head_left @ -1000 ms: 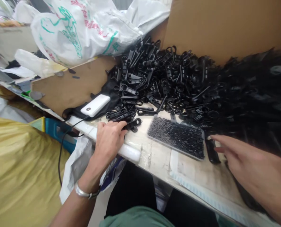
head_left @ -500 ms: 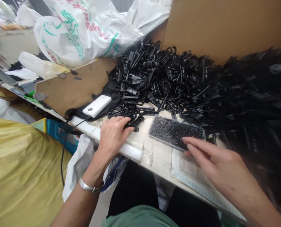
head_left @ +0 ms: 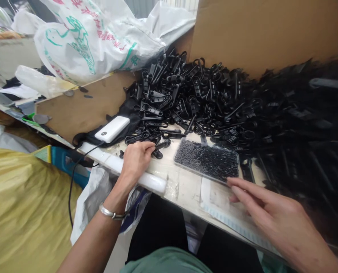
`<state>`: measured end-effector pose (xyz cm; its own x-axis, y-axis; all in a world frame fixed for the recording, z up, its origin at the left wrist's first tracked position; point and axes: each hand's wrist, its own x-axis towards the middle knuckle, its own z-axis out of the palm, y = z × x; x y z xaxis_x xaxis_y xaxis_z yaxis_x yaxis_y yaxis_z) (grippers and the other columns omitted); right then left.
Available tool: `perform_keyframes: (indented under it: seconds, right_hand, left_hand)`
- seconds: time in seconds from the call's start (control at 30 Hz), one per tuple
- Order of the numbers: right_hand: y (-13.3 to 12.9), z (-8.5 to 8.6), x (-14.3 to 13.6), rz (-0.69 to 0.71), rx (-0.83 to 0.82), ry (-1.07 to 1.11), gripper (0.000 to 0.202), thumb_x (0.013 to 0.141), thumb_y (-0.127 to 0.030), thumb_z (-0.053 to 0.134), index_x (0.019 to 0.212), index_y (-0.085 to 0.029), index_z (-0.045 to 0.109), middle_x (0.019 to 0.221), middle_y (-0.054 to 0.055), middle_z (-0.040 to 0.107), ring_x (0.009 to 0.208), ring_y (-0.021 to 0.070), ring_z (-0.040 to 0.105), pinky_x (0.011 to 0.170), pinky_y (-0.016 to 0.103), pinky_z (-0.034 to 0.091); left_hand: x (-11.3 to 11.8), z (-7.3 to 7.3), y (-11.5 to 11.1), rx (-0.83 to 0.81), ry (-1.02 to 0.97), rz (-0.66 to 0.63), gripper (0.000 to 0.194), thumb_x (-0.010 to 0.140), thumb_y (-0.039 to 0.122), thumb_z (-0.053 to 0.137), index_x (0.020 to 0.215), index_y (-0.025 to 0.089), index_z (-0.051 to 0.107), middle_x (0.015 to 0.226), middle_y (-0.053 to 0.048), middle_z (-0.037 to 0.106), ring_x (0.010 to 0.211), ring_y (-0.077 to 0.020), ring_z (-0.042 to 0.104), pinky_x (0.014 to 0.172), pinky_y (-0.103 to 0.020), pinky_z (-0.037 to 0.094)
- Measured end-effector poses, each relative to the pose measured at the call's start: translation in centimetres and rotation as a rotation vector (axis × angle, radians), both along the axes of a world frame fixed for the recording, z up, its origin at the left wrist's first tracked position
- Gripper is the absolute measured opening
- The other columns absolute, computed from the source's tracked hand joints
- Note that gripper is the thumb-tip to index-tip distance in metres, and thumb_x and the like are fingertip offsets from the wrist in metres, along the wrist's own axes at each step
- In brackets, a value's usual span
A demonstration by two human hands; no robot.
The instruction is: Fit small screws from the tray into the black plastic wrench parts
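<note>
My left hand is closed, pinching the end of a black plastic part with a rounded tip at the table's front. Another black part lies just under it. To the right is a shallow clear tray filled with small black pieces. My right hand is at the tray's front right corner, thumb and forefinger pressed together. Whatever is between those fingertips is too small to make out. Behind the tray rises a large heap of black plastic parts, long with ring-shaped ends.
A white power bank with a black cable rests on black cloth at the left. Cardboard panels stand behind and to the left of the heap. A printed white sack leans at the back. Yellow sheeting hangs lower left.
My right hand has drawn back from over the small pieces to the tray's corner. My left hand has lifted and turned a black part between its fingertips. The view has shifted slightly.
</note>
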<state>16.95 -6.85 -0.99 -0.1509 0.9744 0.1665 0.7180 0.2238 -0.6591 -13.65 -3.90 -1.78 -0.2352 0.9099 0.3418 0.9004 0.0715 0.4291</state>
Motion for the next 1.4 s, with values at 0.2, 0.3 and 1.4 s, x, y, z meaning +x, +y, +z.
perform_keyframes:
  seconds: [0.2, 0.3, 1.4]
  right_hand:
    - [0.3, -0.5, 0.7, -0.023, -0.024, -0.004, 0.035, 0.082, -0.047, 0.053, 0.101, -0.024, 0.073, 0.074, 0.001, 0.074, 0.07, 0.0224, 0.071, 0.072, 0.033, 0.058]
    - [1.9, 0.7, -0.2, 0.029, 0.026, -0.057, 0.031, 0.084, -0.044, 0.054, 0.101, -0.026, 0.073, 0.081, 0.001, 0.074, 0.072, 0.0221, 0.071, 0.069, 0.032, 0.057]
    - [15.3, 1.0, -15.7, 0.509, 0.109, -0.717, 0.024, 0.084, -0.016, 0.049, 0.093, -0.016, 0.071, 0.094, 0.015, 0.069, 0.09, 0.0267, 0.065, 0.075, 0.032, 0.044]
  left_hand:
    - [0.3, -0.3, -1.8, 0.191, -0.187, 0.063, 0.017, 0.086, 0.025, 0.06, 0.097, 0.021, 0.073, 0.082, 0.002, 0.075, 0.069, -0.0134, 0.069, 0.07, -0.022, 0.055]
    - [1.1, -0.5, -3.7, 0.352, -0.223, 0.054, 0.015, 0.086, 0.025, 0.062, 0.097, 0.022, 0.072, 0.087, 0.002, 0.075, 0.074, -0.0135, 0.07, 0.076, -0.024, 0.056]
    - [1.9, -2.5, -9.0, 0.496, 0.112, -0.549, 0.029, 0.082, -0.001, 0.058, 0.109, 0.006, 0.064, 0.107, -0.017, 0.07, 0.106, -0.0246, 0.064, 0.087, -0.038, 0.055]
